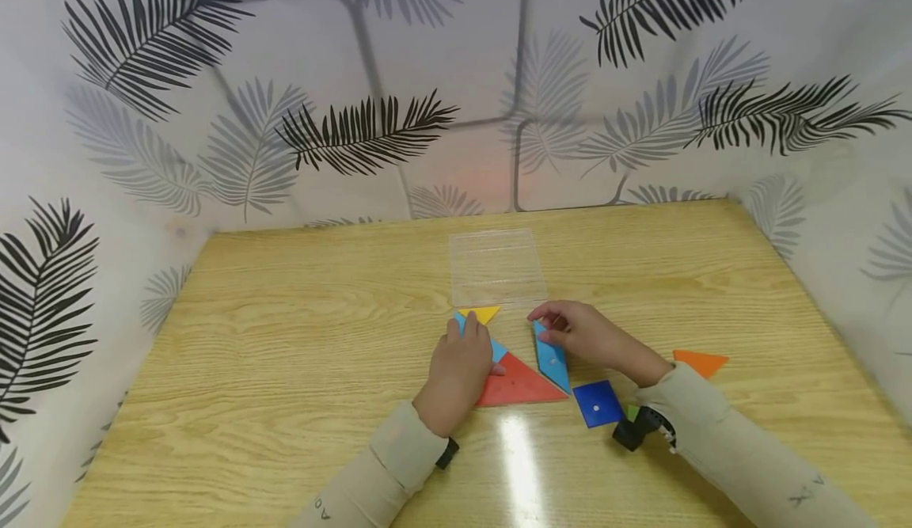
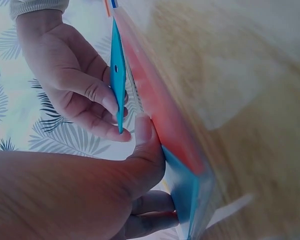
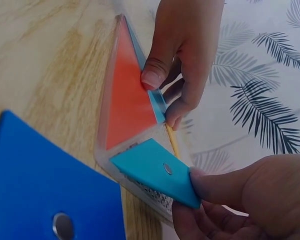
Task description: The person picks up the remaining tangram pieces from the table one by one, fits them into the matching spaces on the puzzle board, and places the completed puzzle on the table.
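My right hand [image 1: 580, 334] pinches a turquoise parallelogram tangram piece [image 3: 157, 170] between thumb and fingers. The piece has a small metal dot and is held tilted over a clear tray [image 3: 103, 135] with a textured bottom. In that tray lie a large red triangle [image 1: 523, 385] and, along its edge, a light-blue piece [image 2: 182, 185]. My left hand [image 1: 459, 366] grips the light-blue piece, thumb at its seam with the red triangle and fingers on its far side. A yellow triangle [image 1: 486, 313] sits just beyond the left fingertips, partly hidden.
A dark-blue square [image 1: 606, 403] with a metal dot lies near the right wrist. Beside it a green piece [image 1: 632, 412] is mostly covered by the wrist camera. An orange triangle [image 1: 701, 362] lies past the right forearm. A clear plastic panel [image 1: 496, 267] is behind the tray.
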Motion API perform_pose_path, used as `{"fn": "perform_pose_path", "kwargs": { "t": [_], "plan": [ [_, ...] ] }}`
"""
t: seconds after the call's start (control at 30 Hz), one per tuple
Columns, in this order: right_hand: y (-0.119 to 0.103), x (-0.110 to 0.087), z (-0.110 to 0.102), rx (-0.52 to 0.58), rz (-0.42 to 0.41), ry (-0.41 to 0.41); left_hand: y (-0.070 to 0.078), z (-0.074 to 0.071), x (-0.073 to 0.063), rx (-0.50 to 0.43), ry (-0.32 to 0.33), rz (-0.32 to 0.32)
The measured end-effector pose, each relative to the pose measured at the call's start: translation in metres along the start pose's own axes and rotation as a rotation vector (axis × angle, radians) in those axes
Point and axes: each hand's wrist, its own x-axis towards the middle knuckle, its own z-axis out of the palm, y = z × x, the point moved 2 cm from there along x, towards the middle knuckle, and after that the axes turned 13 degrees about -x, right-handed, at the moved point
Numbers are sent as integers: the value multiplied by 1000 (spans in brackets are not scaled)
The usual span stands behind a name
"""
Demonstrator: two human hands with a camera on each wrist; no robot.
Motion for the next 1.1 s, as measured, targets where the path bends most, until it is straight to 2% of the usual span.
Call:
{"fn": "perform_pose_path", "kwargs": {
  "t": [0.3, 0.63, 1.1],
  "plan": [
    [-4, 1, 1, -19, -18, -51, 0, -1, -1, -9, -39, 3],
    [-1, 1, 6, -73, -46, -35, -1, 0, 0, -35, -24, 0],
    [-3, 0, 9, -122, -57, -19, -1, -2, -2, -22, 19, 17]
  ]
}}
